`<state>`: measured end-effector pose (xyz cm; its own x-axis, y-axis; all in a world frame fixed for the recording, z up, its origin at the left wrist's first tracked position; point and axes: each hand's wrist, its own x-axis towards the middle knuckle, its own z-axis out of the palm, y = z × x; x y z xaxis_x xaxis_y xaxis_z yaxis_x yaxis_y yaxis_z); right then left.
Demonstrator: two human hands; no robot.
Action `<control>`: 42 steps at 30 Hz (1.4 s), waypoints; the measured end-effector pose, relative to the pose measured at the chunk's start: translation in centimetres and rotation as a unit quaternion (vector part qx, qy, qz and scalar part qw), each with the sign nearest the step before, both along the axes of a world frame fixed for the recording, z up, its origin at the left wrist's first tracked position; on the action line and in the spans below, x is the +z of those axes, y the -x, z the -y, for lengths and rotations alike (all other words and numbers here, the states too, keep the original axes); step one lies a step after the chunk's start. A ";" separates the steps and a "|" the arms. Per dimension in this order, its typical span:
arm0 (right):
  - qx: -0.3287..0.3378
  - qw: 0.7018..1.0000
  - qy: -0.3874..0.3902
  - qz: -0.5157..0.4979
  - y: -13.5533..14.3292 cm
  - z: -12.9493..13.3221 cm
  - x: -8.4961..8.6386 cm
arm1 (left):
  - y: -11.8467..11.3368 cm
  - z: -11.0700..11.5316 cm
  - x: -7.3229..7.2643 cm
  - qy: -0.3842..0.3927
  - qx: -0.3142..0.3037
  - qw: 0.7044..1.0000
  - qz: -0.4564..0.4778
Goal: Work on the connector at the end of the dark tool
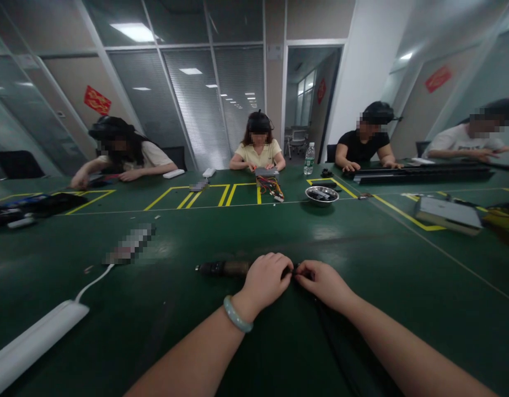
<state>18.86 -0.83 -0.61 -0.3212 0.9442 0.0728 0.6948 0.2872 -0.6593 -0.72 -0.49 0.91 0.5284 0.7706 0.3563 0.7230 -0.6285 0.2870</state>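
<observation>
We had our left hand [267,280] curled around the right-hand end of a dark cylindrical tool [233,269], its other end pointing left on the green table [188,331]. We pinched its cable end [296,268] with our right hand [325,284], though our fingers partly hid the join. Beyond stood a metal bowl [322,203] of small dark parts, with a water bottle [309,160] behind it.

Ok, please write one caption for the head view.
Left hand and right hand close together at a dark tool on a green table.
</observation>
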 end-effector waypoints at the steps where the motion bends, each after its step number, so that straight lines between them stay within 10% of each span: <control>1: -0.002 1.000 0.000 0.003 0.1 -0.1 0.0 | 0.0 0.0 -0.1 -0.005 -0.001 1.000 0.001; 22: -0.021 0.999 -0.026 0.011 0.3 -2.5 -0.9 | -1.1 -1.2 -1.2 -0.036 0.070 0.997 0.014; 42: 0.017 1.000 -0.019 0.008 -0.5 -0.8 -0.2 | 0.0 -0.7 -0.8 0.007 -0.022 1.000 -0.002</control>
